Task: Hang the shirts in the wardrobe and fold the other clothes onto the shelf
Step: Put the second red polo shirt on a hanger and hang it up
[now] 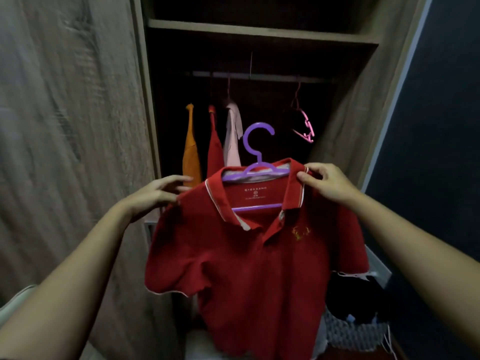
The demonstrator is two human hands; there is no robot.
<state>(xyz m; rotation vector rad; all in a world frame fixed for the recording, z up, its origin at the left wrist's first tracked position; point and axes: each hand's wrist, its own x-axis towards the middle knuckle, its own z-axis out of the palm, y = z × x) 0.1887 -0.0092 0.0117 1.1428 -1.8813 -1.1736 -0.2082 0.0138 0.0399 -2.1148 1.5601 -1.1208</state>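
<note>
Hanging on the metal rail (259, 76): an orange garment (191, 152), a second red garment (214, 149) and a pale pink garment (233, 136) side by side at the left; a pink plastic hanger (305, 128) tilted further right.
Red polo shirt with white-edged collar (246, 255): held up in front of the open wood-grain wardrobe (363, 100), below the rail, on a purple plastic hanger (257, 152) whose hook stands free above the collar.
Left grip (155, 196): thumb and fingers pinching the shirt's shoulder.
Right grip (324, 183): fingertips pinching the collar edge on the other side.
Lower right: a patterned basket (355, 333) holding dark clothes.
</note>
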